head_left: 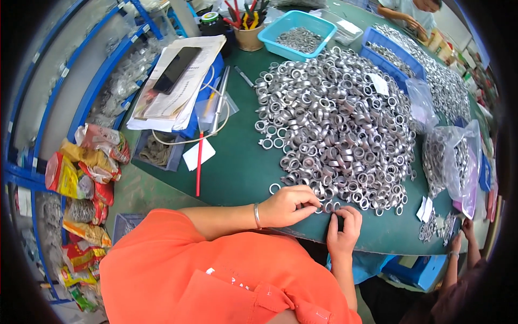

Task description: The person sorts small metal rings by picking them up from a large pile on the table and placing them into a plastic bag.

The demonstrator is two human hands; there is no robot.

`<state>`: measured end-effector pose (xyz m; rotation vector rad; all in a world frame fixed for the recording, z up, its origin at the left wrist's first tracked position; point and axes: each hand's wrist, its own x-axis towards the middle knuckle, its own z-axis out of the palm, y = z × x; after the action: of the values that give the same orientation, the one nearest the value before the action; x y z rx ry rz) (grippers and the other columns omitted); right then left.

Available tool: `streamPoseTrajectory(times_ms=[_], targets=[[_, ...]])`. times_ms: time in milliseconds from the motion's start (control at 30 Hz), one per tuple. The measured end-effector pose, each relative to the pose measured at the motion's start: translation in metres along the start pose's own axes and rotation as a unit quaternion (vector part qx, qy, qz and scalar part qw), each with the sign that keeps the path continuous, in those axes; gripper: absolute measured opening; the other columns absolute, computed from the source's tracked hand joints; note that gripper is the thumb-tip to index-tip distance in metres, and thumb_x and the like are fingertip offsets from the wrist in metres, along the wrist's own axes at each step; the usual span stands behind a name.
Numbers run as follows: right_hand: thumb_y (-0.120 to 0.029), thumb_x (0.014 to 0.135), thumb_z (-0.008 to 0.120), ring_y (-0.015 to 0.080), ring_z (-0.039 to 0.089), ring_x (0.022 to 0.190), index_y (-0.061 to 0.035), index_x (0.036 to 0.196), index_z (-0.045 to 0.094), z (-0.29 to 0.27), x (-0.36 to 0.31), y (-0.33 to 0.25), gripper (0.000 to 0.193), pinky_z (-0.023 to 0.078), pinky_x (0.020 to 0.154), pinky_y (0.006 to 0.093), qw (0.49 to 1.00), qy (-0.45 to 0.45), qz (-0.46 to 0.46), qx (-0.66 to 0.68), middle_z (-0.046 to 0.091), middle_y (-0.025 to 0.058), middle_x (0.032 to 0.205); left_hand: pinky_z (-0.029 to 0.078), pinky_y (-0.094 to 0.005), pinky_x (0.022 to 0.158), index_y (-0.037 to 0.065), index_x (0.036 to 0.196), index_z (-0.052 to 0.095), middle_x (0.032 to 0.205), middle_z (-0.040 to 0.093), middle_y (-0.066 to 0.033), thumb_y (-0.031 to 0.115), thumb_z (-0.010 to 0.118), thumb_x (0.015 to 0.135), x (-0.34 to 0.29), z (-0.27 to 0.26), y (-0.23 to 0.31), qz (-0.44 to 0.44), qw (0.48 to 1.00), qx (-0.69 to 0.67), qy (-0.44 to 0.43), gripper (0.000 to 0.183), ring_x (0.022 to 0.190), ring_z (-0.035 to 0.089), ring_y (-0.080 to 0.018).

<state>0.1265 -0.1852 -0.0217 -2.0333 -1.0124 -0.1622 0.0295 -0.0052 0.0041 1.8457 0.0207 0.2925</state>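
A big heap of grey metal rings point(345, 119) covers the middle of the green table. At its near edge my left hand point(291, 206) is closed, its fingers curled and pinched together beside the nearest rings. Whatever lies between those fingertips is too small to make out. Just to the right, my right hand point(344, 229) is also closed, with thumb and bent fingers drawn together at the table's front edge. A few loose rings sit in the narrow gap between the two hands. One single ring point(274, 188) lies apart, above my left wrist.
A turquoise basin point(297, 35) and a blue bin point(393, 59) hold more rings behind the heap. Papers with a phone point(177, 70), a red pen point(199, 164) and a tool cup point(249, 39) are at left. Bagged rings point(445, 159) and another person's hands point(462, 237) are at right.
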Motion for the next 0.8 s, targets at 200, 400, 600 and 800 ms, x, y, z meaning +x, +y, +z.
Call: streamPoseTrajectory(times_ms=[200,400,600,800], targets=[[0.003,0.075,0.060,0.0312,0.052,0.086,0.0011,0.090,0.055,-0.001,-0.004,-0.005,0.016,0.043,0.076,0.0366,0.999,0.045,0.024,0.003,0.053,0.0162,0.094,0.047,-0.0234,0.058,0.001,0.088,0.063,0.085,0.061,-0.0071,0.001,0.061,0.077,-0.011,-0.010,0.003,0.028,0.994,0.066,0.085,0.011,0.072,0.059,-0.0140],[0.008,0.072,0.058,0.0280,0.055,0.079,0.0012,0.085,0.055,0.016,0.069,-0.035,0.014,0.045,0.070,0.0340,0.985,-0.024,-0.123,0.122,0.054,0.0147,0.086,0.049,-0.0316,0.071,0.002,0.086,0.062,0.092,0.062,-0.0107,0.002,0.061,0.075,-0.034,-0.072,-0.006,-0.031,0.928,0.265,0.261,0.011,0.082,0.060,-0.0248],[-0.006,0.077,0.056,0.0301,0.062,0.079,0.0028,0.095,0.061,0.139,0.186,-0.076,0.021,0.048,0.073,0.0345,0.951,-0.212,-0.070,0.214,0.063,0.0186,0.085,0.030,-0.0458,0.101,-0.001,0.110,0.052,0.128,0.037,-0.0297,0.007,0.063,0.071,-0.021,-0.105,-0.023,-0.109,0.784,0.533,0.300,0.041,0.121,0.034,-0.0449],[-0.010,0.072,0.060,0.0370,0.060,0.090,0.0009,0.084,0.064,0.236,0.215,-0.130,0.016,0.049,0.080,0.0391,0.962,-0.271,-0.024,-0.017,0.063,0.0233,0.090,0.038,-0.0445,0.090,0.000,0.102,0.057,0.120,0.044,-0.0267,0.007,0.064,0.068,-0.034,-0.136,-0.051,-0.203,0.750,0.552,0.304,0.036,0.106,0.046,-0.0402]])
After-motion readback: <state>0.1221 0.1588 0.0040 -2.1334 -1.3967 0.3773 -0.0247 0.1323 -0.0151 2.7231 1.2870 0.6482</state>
